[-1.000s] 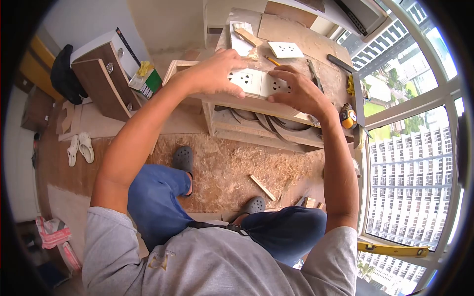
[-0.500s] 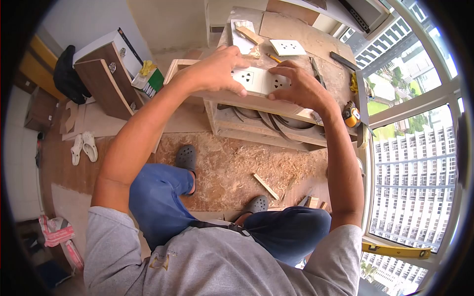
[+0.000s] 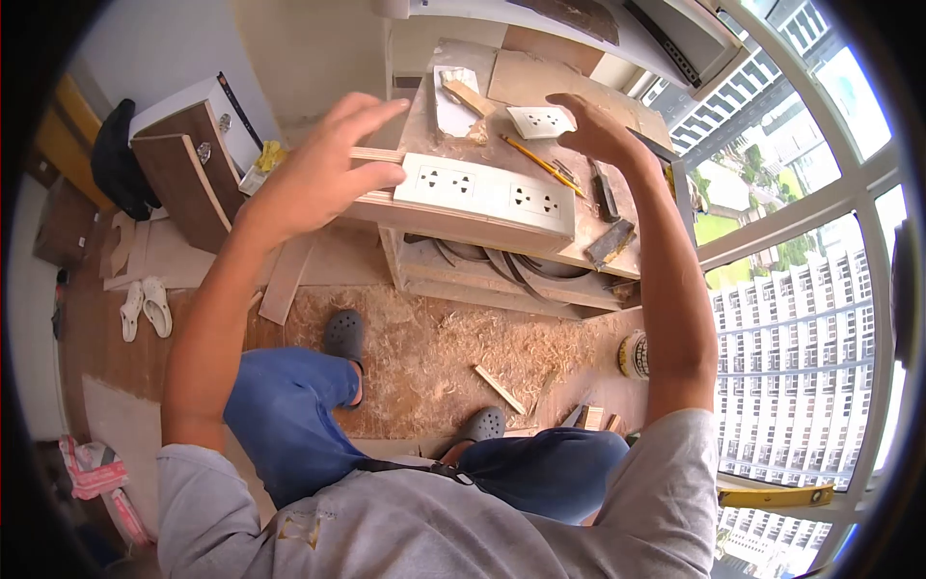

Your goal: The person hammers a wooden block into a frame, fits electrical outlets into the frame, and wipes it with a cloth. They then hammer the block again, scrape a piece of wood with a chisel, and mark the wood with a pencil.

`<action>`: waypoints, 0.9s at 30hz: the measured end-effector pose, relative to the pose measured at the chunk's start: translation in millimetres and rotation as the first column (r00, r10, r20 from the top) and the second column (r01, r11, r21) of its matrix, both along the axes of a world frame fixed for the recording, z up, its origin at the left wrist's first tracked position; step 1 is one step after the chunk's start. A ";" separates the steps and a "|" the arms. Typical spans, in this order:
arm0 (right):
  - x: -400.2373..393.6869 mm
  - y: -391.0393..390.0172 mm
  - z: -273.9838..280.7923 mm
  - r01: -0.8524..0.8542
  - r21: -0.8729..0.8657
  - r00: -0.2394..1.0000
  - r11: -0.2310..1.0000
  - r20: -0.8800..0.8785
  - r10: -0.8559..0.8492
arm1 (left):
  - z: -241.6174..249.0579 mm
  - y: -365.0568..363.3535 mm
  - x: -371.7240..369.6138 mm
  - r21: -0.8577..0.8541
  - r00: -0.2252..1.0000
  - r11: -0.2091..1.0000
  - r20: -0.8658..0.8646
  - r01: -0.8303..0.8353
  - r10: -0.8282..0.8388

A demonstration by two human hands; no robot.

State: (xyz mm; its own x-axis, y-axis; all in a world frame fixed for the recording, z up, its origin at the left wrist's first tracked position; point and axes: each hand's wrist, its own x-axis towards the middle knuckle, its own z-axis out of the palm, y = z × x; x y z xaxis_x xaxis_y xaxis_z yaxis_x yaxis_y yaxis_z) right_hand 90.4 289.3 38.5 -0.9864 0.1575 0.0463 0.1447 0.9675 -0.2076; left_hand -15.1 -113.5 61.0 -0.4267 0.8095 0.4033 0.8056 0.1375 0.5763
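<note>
A long wooden piece [image 3: 482, 223] carries white socket plates [image 3: 487, 193] side by side, lying along the front of the dusty cabinet top [image 3: 463, 145]. My left hand [image 3: 333, 169] is at its left end, fingers spread, with the thumb tip right at the edge of the plates. Farther back lies a loose white socket plate [image 3: 540, 123]. Over that plate's right edge is my right hand [image 3: 600, 130], fingers apart and curved, fingertips overlapping its corner in this view.
Pencils [image 3: 540, 164], a dark-handled tool [image 3: 604, 191] and a worn block [image 3: 611, 243] lie on the cabinet top. Wood shavings [image 3: 434, 328] and a thin stick [image 3: 499, 389] are on the floor. Windows [image 3: 786, 338] line the right; a yellow level [image 3: 776, 496] lies by them.
Both hands have come off the mounted socket plates. My left hand moved left and opened; my right hand moved back to the loose plate. The view has shifted slightly.
</note>
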 end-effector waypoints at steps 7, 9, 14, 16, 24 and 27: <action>-58.5 19.9 -24.0 -0.151 0.145 0.952 0.978 0.289 0.105 | -28.0 -108.1 8.1 0.013 0.899 0.960 0.355 -0.278 0.256; -65.1 32.5 -19.0 -0.136 0.161 0.962 0.977 0.256 0.092 | -49.6 -131.7 2.6 0.044 0.910 0.958 0.328 -0.283 0.254; -33.6 -18.0 49.5 0.120 -0.188 0.974 0.975 -0.167 -0.152 | -70.1 -140.4 -16.2 0.051 0.885 0.949 0.379 -0.310 0.269; -31.6 -85.5 63.7 0.017 -0.337 0.994 0.941 -0.100 -0.054 | -74.5 -124.8 -29.6 0.106 0.840 0.953 0.506 -0.285 0.196; -82.5 -261.5 29.5 -0.304 0.025 0.949 0.952 -0.084 0.305 | -70.9 -84.8 -66.5 0.240 0.855 0.946 0.515 -0.217 0.066; -88.2 -267.0 12.6 -0.314 0.089 0.948 0.945 -0.020 0.317 | -69.9 -84.6 -71.0 0.195 0.756 0.961 0.654 -0.198 0.023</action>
